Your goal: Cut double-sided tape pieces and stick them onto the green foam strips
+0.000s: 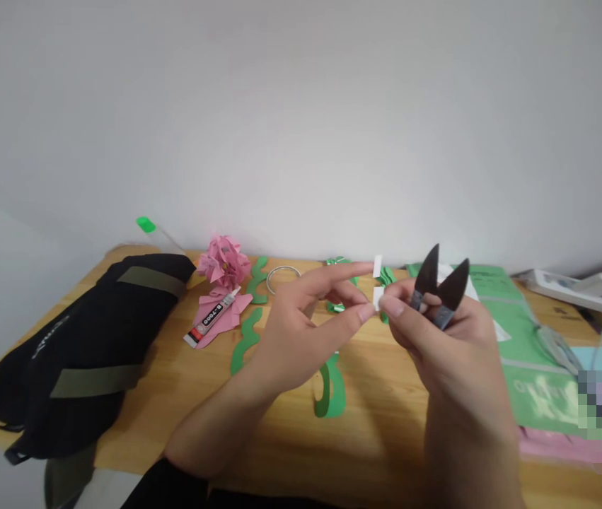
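My left hand (314, 318) has its index finger stretched out, with a small white piece (378, 266) at the fingertip. Its thumb tip is beside a second white piece (378, 297), which my right hand (433, 318) pinches between thumb and index finger. A pair of scissors (441, 283) also rests in my right hand, its two dark blades apart and pointing up. Beneath and beyond the hands lie curled green paper strips (332, 389) and shiny green pieces (387, 277).
Left of my hands are a pink paper flower (225, 261), a glue tube (210, 319) on pink paper, wavy green strips (247, 339) and a metal ring (283, 270). A black bag (93, 332) lies far left; green packaging (531, 353) lies right.
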{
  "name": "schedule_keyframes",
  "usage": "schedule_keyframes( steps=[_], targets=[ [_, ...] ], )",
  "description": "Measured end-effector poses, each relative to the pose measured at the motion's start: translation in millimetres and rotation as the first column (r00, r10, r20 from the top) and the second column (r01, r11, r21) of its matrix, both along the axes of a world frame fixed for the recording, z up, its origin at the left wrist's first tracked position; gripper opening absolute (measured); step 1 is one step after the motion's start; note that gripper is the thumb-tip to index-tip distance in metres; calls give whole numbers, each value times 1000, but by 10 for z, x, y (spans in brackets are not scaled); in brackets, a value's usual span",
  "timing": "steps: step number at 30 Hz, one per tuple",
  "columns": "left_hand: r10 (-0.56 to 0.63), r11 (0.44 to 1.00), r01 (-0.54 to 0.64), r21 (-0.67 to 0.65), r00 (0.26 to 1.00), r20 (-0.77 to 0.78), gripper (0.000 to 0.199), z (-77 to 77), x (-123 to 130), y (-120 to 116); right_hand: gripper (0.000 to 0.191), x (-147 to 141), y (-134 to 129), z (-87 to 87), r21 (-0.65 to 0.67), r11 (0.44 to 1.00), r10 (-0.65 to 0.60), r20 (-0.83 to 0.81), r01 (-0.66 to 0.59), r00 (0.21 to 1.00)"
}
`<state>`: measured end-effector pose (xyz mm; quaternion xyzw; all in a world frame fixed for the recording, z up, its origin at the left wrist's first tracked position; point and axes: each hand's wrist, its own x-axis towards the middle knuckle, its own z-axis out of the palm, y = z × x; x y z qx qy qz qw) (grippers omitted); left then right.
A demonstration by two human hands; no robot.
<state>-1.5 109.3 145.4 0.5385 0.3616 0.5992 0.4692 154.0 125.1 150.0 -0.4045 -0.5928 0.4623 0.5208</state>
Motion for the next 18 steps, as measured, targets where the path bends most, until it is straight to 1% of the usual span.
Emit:
schedule_keyframes(
  steps=[3, 5, 6, 7, 8, 9, 10, 11, 13, 15, 18],
  targets=[
    [13, 1000, -13, -6, 1000, -15, 32, 20, 4, -13, 21, -20, -2, 22, 13, 1000, -1, 6, 1, 1000],
    [27, 1000, -27, -14, 999, -24, 32, 33, 2, -15, 18, -22, -5, 11, 49, 998, -51, 35, 49, 998],
    [31, 999, -32, -26, 999, -25, 32, 37, -1, -14, 15, -15, -6, -2, 93, 991, -101, 63, 95, 993],
    [32, 998, -33, -44, 999, -23, 34, 41, -5, -12, 11, -3, -7, -18, 166, 976, -161, 98, 143, 982],
    [30, 997, -31, -66, 999, -17, 35, 45, -12, -9, 7, 14, -7, -34, 263, 947, -225, 138, 183, 965],
    [24, 996, -24, -91, 1000, -5, 36, 47, -19, -6, 7, 35, -6, -48, 372, 906, -281, 177, 200, 943],
    [12, 993, -10, -114, 1000, 13, 37, 50, -28, -3, 12, 59, -5, -57, 479, 858, -320, 217, 185, 922],
    [-3, 991, 7, -134, 999, 36, 37, 52, -37, 1, 17, 84, -2, -61, 567, 811, -344, 262, 145, 902],
    [-37, 987, 52, -155, 995, 94, 35, 58, -55, 5, 26, 128, 4, -52, 677, 735, -361, 349, 34, 865],
    [-66, 982, 89, -164, 988, 139, 33, 66, -68, 6, 33, 155, 13, -31, 720, 690, -351, 423, -75, 835],
    [-63, 980, 88, -179, 988, 141, 32, 77, -79, 5, 38, 165, 27, -9, 741, 654, -337, 464, -151, 819]
  ],
)
